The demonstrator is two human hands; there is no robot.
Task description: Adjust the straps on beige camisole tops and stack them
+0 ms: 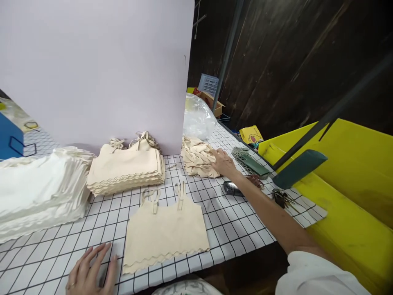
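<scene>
A tall pale board (95, 69) stands upright at the back of a table (233, 229) covered in a white cloth with a black grid, and a big yellow bin (350, 192) sits just off the table's right edge with a dark bar slanting over it. On the left of the table lies a thick stack of white tops (39, 192), and beside it, against the board, a neat stack of cream tops (125, 168) with their straps at the back. In front of that stack one cream top (164, 231) lies spread flat, straps pointing away, its scalloped hem near the front edge of the table. To the right of the board's foot sits a loose heap of crumpled cream tops (198, 157), with a clear plastic bag (198, 116) behind it. The right hand (224, 163) reaches far across and rests on this heap, fingers spread, gripping nothing that can be seen. The left hand (90, 272) lies flat and open on the cloth just left of the spread top, fingertips close to its lower corner. Near the right forearm are a green comb-like tool (250, 162) and a small shiny metal thing (231, 188), and a bunch of keys (282, 198) lies further right.
</scene>
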